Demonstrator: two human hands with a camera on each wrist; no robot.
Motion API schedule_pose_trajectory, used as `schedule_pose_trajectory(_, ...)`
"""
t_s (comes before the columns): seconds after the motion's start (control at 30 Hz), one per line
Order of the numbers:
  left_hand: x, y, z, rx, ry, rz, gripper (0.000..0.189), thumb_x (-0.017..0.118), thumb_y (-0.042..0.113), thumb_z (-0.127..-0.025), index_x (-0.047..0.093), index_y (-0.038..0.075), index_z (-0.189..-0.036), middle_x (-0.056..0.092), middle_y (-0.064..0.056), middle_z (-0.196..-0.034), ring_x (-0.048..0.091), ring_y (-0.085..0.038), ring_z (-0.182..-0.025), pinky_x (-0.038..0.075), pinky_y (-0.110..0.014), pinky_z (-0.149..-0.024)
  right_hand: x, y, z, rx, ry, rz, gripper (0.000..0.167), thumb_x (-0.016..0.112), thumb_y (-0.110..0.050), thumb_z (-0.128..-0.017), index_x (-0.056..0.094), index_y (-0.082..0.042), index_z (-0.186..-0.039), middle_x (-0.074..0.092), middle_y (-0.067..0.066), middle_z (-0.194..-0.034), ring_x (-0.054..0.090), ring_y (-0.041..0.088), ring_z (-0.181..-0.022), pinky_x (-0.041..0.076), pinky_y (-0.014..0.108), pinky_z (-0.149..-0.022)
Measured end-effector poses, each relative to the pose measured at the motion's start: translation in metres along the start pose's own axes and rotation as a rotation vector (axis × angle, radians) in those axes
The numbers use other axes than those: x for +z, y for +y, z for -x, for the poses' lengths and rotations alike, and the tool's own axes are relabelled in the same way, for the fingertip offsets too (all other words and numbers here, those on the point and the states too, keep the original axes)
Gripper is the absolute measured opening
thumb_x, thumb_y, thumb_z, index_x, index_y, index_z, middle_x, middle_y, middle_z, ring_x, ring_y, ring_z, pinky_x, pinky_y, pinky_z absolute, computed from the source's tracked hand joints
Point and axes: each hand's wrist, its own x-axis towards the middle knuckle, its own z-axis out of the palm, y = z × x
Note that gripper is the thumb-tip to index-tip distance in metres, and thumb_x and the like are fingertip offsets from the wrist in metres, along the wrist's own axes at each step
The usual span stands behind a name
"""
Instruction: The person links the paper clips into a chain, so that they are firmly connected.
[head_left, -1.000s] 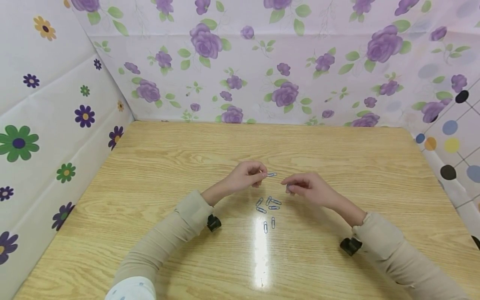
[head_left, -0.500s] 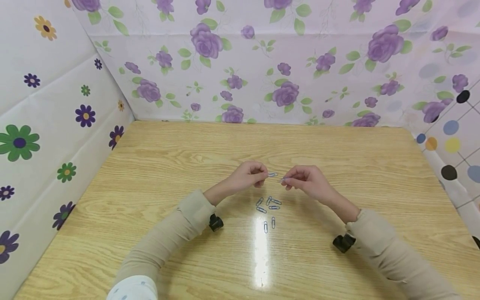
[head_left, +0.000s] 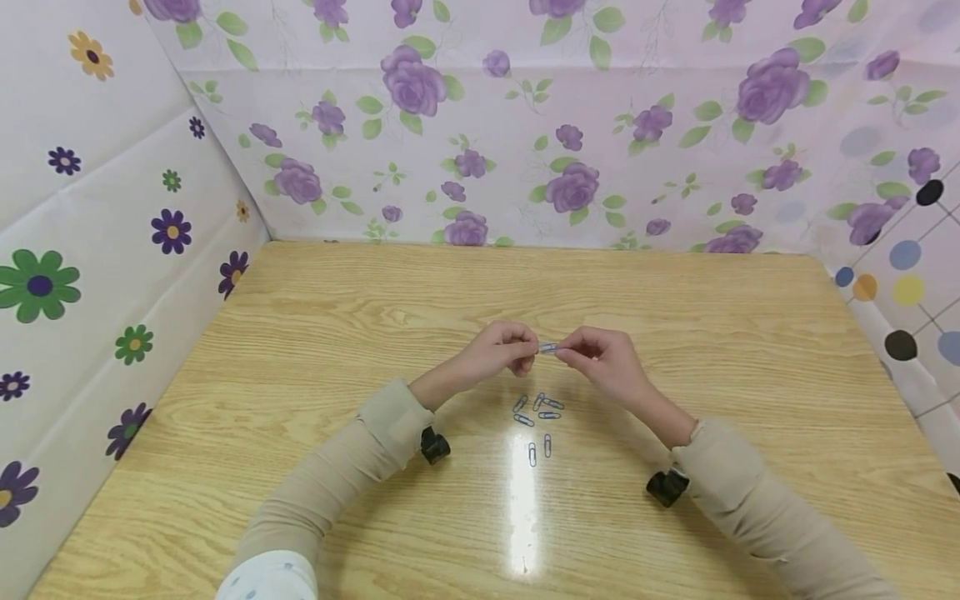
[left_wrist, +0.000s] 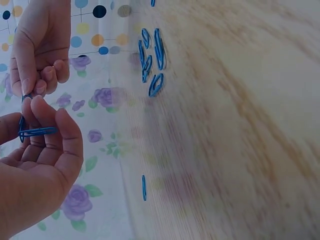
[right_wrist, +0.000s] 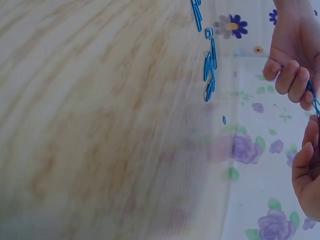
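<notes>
Over the middle of the table, my left hand (head_left: pixel 495 354) pinches a blue and white paper clip (head_left: pixel 546 347) between thumb and fingers. From the other side my right hand (head_left: pixel 613 367) pinches a second clip, its fingertips right at the first one and mostly covering what they hold. The left wrist view shows one blue paper clip (left_wrist: pixel 22 120) upright between the two hands and another paper clip (left_wrist: pixel 40 132) lying crosswise over the left fingers. Below the hands, several loose paper clips (head_left: pixel 549 415) lie in a small cluster, with two more (head_left: pixel 532 454) nearer the body.
The wood-grain table (head_left: pixel 360 292) meets a flowered cloth backdrop (head_left: pixel 495 150) at its far edge. A single paper clip (left_wrist: pixel 144 187) lies apart on the tabletop in the left wrist view. Black wrist cameras (head_left: pixel 435 446) hang below both sleeves.
My right hand has moved left and up, bringing its paper clip to the one in my left hand. The left hand stays nearly still; the clips on the table have not moved.
</notes>
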Motion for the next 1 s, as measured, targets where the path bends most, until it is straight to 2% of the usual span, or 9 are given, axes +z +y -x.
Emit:
schedule_pose_trajectory(0.27, -0.001, 0.002, 0.002, -0.007, -0.041, 0.013, 0.017, 0.041, 0.003, -0.096, 0.052, -0.006, -0.086, 0.051, -0.004, -0.065, 0.051, -0.012, -0.060, 0.047, -0.025, -0.060, 0.002, -0.001, 0.001, -0.102, 0.073, 0.100, 0.006, 0.068, -0.001, -0.080, 0.068, -0.006, -0.077, 0.064, 0.001, -0.069, 0.045, 0.012, -0.051, 0.036, 0.024, -0.044)
schedule_pose_trajectory(0.43, -0.004, 0.003, 0.003, -0.022, -0.033, 0.004, 0.019, 0.039, 0.003, -0.096, 0.052, -0.005, -0.084, 0.050, -0.004, -0.064, 0.050, -0.013, -0.060, 0.048, -0.025, -0.061, -0.002, -0.008, 0.003, -0.105, 0.105, 0.141, 0.006, 0.067, 0.000, -0.080, 0.067, -0.004, -0.076, 0.063, 0.002, -0.067, 0.045, 0.009, -0.052, 0.036, 0.023, -0.045)
schedule_pose_trajectory(0.53, -0.004, 0.003, 0.004, -0.024, -0.024, -0.002, 0.019, 0.041, 0.003, -0.096, 0.052, -0.005, -0.083, 0.051, -0.004, -0.066, 0.051, -0.013, -0.062, 0.049, -0.027, -0.064, -0.006, -0.020, 0.005, -0.101, 0.105, 0.136, 0.007, 0.066, 0.004, -0.079, 0.067, -0.002, -0.075, 0.064, 0.005, -0.067, 0.046, 0.011, -0.053, 0.036, 0.023, -0.045)
schedule_pose_trajectory(0.67, -0.005, 0.003, 0.006, -0.024, 0.000, 0.029, 0.018, 0.043, 0.001, -0.094, 0.054, -0.006, -0.081, 0.056, -0.005, -0.067, 0.057, -0.014, -0.064, 0.052, -0.031, -0.070, -0.008, -0.033, 0.007, -0.108, 0.067, 0.114, 0.003, 0.067, 0.006, -0.078, 0.067, 0.003, -0.078, 0.065, 0.010, -0.070, 0.048, 0.014, -0.053, 0.039, 0.025, -0.046)
schedule_pose_trajectory(0.87, -0.004, 0.001, 0.006, -0.015, -0.007, 0.114, 0.016, 0.048, -0.004, -0.086, 0.052, -0.002, -0.071, 0.063, -0.011, -0.069, 0.064, -0.019, -0.066, 0.053, -0.040, -0.071, -0.005, -0.015, 0.005, -0.100, 0.048, 0.128, 0.007, 0.068, 0.004, -0.077, 0.068, -0.002, -0.078, 0.065, 0.005, -0.072, 0.050, 0.009, -0.055, 0.040, 0.024, -0.047)
schedule_pose_trajectory(1.0, -0.003, 0.000, 0.006, -0.005, -0.001, 0.158, 0.014, 0.055, -0.005, -0.084, 0.051, 0.000, -0.071, 0.065, -0.011, -0.069, 0.065, -0.020, -0.066, 0.052, -0.044, -0.071, -0.003, -0.006, 0.005, -0.106, 0.039, 0.112, 0.006, 0.069, 0.001, -0.078, 0.069, -0.005, -0.078, 0.065, 0.002, -0.073, 0.050, 0.008, -0.055, 0.041, 0.024, -0.048)
